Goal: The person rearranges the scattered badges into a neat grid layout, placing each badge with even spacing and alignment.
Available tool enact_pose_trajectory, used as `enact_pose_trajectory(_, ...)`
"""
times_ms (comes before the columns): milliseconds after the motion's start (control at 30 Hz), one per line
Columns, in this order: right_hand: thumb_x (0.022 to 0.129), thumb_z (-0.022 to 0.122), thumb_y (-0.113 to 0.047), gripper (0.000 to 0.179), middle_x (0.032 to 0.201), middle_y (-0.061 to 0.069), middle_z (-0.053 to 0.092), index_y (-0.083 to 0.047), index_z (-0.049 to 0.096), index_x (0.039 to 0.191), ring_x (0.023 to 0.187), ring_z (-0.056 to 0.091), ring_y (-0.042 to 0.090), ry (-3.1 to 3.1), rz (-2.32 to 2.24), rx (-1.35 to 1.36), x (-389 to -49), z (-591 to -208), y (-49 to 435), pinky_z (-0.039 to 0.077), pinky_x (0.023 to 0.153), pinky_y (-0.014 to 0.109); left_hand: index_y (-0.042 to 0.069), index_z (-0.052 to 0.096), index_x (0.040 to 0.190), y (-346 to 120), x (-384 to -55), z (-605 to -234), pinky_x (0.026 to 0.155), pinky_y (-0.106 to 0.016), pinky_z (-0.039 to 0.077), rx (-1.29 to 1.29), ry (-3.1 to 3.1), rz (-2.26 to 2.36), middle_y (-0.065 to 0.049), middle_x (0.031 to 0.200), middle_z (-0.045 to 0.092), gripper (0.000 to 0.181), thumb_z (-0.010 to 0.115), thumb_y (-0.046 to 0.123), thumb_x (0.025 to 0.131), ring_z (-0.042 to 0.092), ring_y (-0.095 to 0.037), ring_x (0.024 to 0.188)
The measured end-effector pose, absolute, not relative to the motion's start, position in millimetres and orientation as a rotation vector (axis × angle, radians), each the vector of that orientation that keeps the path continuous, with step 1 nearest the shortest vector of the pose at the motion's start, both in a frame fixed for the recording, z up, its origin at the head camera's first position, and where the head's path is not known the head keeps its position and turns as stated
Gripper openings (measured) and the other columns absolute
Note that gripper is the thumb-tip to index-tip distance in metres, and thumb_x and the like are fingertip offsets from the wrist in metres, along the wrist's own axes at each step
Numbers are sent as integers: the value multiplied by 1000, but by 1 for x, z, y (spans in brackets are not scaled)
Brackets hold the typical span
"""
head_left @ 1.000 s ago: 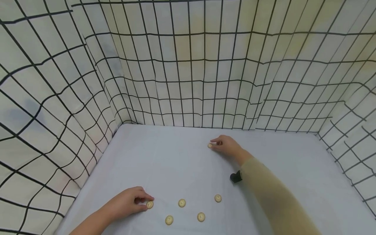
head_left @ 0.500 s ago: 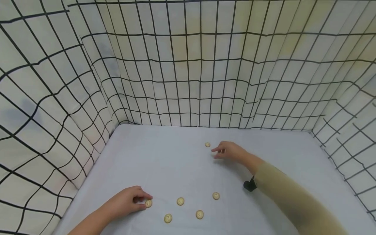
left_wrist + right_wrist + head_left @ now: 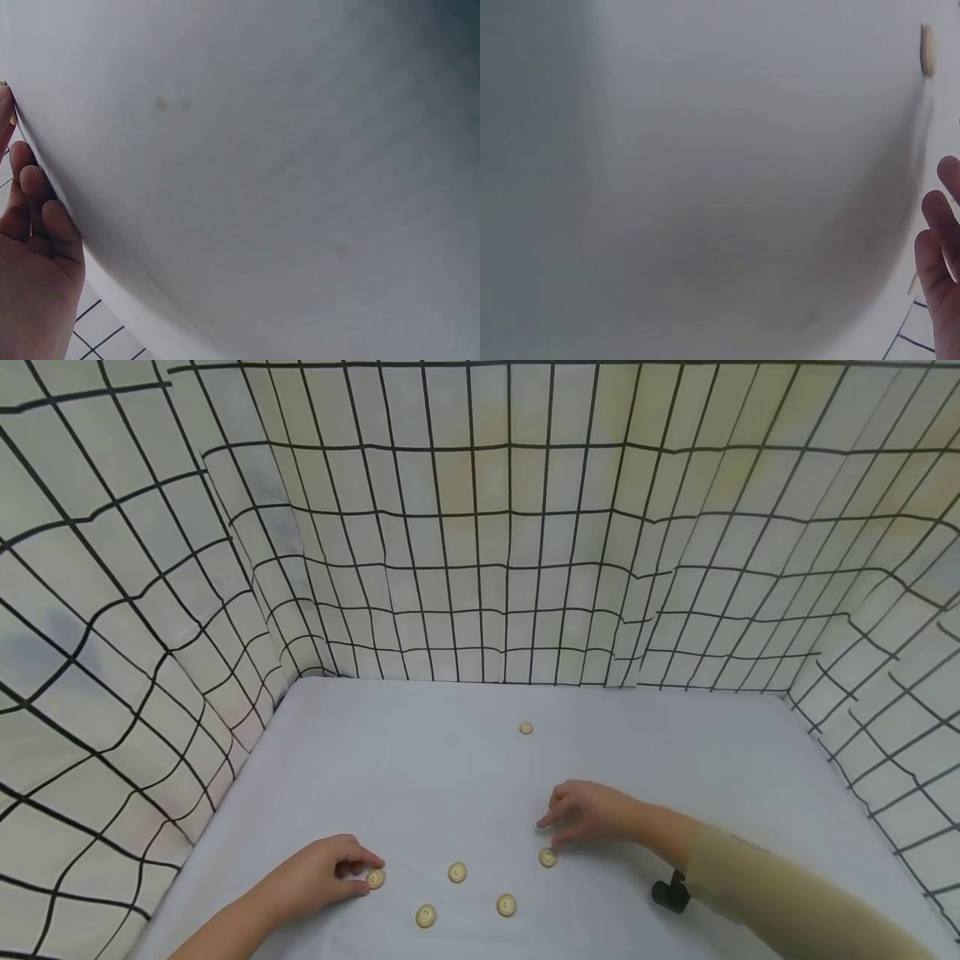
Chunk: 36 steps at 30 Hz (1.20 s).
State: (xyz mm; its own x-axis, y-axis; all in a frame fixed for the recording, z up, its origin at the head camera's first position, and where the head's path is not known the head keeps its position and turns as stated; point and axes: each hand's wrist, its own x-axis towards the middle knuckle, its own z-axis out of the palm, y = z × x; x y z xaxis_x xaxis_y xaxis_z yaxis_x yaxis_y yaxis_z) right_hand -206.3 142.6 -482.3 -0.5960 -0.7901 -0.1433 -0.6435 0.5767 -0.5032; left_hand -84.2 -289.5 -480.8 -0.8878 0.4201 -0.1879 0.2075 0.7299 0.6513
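At the lower left in the head view, my left hand point(image 3: 315, 872) holds a pale round button point(image 3: 375, 878) between thumb and forefinger, down on the white table. My right hand point(image 3: 592, 812) hovers over the table farther right, its thumb and fingers apart with nothing between them. Just below its thumb lies another button point(image 3: 547, 857). In the right wrist view the fingers point(image 3: 932, 259) are spread, and a button point(image 3: 928, 51) sits near the right edge. The left wrist view catches the left hand's bent fingers point(image 3: 56, 217) along the cloth.
More buttons lie between the hands: one in the middle point(image 3: 457, 872), one nearer point(image 3: 426, 916), one to its right point(image 3: 506, 905). A lone button point(image 3: 526, 728) is near the table's far edge. White walls with a black grid point(image 3: 480, 568) enclose the table point(image 3: 405, 760).
My right hand let go of the button at the far side, then came back nearer, close to the button on the right. The left hand still pinches its button in place.
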Motion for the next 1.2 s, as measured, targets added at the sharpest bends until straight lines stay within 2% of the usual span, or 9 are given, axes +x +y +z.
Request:
enact_pose_trajectory(200, 81, 82, -39, 30, 97, -20, 56, -31, 78, 109, 91, 48, 1, 2420, -592, -1207, -189, -485, 147, 44, 82, 24, 24, 75, 109, -290, -84, -482, 65, -23, 39, 495, 2608, 933, 10, 83, 52, 28, 79, 34, 84, 45, -4, 76)
enact_pose_trajectory(433, 81, 80, -45, 32, 98, -22, 54, -33, 77, 111, 91, 46, 1, 2429, -554, -1251, -188, -491, 146, 42, 82, 22, 23, 76, 109, -290, -85, -483, 65, -23, 39, 501, 2604, 938, 10, 83, 52, 28, 79, 34, 84, 45, -3, 76)
enact_pose_trajectory(1000, 80, 82, -42, 27, 94, -22, 52, -33, 79, 106, 87, 45, 0, 2432, -549, -1248, -189, -490, 142, 42, 78, 21, 23, 76, 109, -292, -85, -484, 65, -23, 39, 509, 2605, 939, 11, 82, 52, 27, 79, 33, 84, 46, -3, 75)
enact_pose_trajectory(1200, 81, 81, -41, 26, 94, -22, 53, -34, 78, 105, 88, 46, 1, 2436, -577, -1211, -191, -492, 145, 43, 80, 23, 26, 76, 108, -290, -85, -483, 67, -23, 41, 460, 2597, 935, 13, 87, 57, 27, 80, 33, 82, 46, -3, 76)
